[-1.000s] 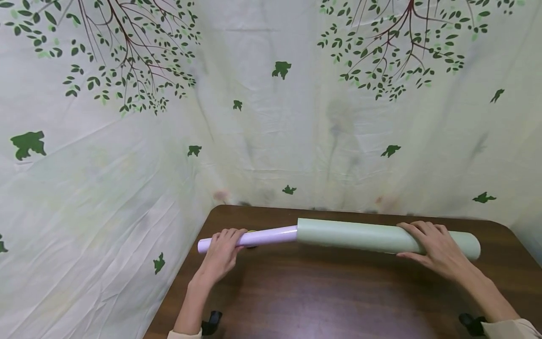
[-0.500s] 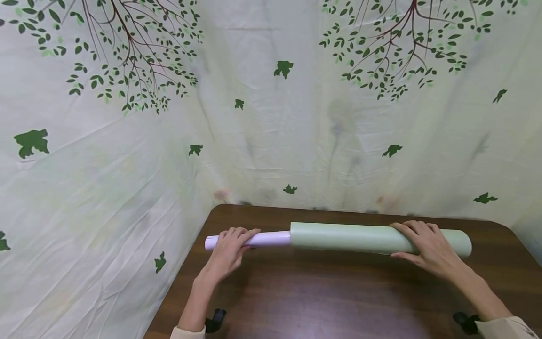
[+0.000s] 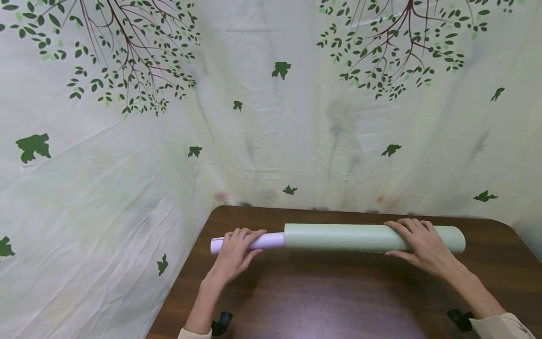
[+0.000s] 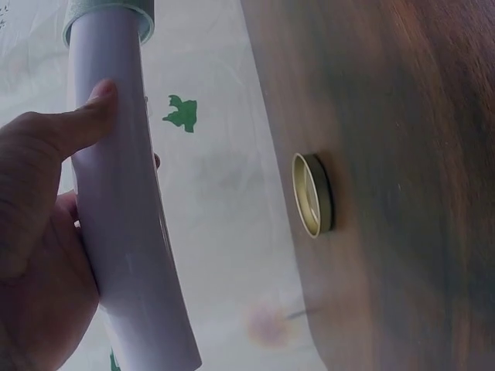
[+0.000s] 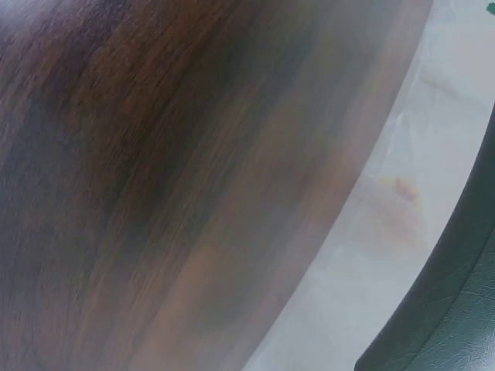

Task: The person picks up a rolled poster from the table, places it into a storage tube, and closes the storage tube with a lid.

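My left hand [image 3: 235, 254] grips a lilac paper roll [image 3: 271, 240], with the thumb along its near side in the left wrist view. The roll's right end sits inside the open end of a wider pale green tube [image 3: 338, 237]. Toward the tube's right end, my right hand [image 3: 423, 245] holds it from above, fingers over the top and thumb on the near side. Tube and roll lie in one line, level across the view. In the right wrist view only the green tube [image 5: 456, 309] shows at the right edge; the hand is out of that frame.
A gold-coloured round lid [image 4: 313, 195] stands on the brown wooden table [image 3: 330, 296], seen in the left wrist view. Behind the table hangs a pale cloth [image 3: 262, 141] printed with leaves and branches. Black straps [image 3: 222, 323] show at the wrists.
The lilac roll has slid farther into the green tube, so less of it shows between the hands. My left hand has moved right and my right hand left with the tube.
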`<state>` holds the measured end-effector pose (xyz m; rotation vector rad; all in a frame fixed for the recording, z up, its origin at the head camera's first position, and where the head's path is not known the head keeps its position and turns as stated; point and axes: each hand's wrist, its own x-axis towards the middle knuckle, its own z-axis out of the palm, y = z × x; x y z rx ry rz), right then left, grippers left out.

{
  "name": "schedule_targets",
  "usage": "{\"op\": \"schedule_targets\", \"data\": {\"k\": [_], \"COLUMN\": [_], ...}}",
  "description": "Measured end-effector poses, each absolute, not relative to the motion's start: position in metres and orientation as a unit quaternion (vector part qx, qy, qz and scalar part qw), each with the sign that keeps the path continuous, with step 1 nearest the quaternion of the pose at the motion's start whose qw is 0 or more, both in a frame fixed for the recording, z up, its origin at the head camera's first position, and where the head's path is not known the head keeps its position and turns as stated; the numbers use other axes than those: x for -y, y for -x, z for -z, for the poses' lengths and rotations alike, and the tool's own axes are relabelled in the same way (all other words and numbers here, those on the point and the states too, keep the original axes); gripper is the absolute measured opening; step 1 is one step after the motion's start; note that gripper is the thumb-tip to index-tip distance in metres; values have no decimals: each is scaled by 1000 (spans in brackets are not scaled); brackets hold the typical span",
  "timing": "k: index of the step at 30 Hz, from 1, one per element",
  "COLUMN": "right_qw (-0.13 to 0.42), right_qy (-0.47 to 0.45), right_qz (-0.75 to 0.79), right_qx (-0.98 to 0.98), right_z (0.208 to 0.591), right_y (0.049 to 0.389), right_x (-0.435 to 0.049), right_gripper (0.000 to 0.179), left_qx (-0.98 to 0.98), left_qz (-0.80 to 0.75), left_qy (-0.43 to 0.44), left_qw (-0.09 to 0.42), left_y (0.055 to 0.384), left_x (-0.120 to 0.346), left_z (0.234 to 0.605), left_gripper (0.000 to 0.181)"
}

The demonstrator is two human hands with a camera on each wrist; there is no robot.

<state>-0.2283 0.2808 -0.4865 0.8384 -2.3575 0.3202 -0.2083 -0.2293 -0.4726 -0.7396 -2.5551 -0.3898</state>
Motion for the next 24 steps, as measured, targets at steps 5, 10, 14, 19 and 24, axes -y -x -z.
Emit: {"op": "schedule_targets", "data": {"k": [5, 10, 14, 19, 24], "right_qw": [305, 302, 303, 314, 317], "right_qy": [-319, -312, -310, -314, -320], "right_qz": [-121, -118, -109, -115, -115], "right_qx": [889, 893, 895, 889, 885], "right_z": [484, 484, 484, 484, 484], "right_y": [228, 228, 229, 228, 228], "right_x": [-279, -274, -270, -267, -264], "right_gripper": [77, 82, 84, 79, 78], "left_qx": [924, 922, 919, 916, 915], "left_qz": [137, 135, 135, 142, 151], "left_qy": [276, 281, 285, 289, 290], "left_qw": [228, 231, 237, 238, 238], "left_y": [210, 211, 212, 212, 211], "left_x": [224, 219, 215, 212, 209], "left_z": [473, 473, 474, 475, 477], "left_gripper": [51, 50, 50, 48, 46]}}
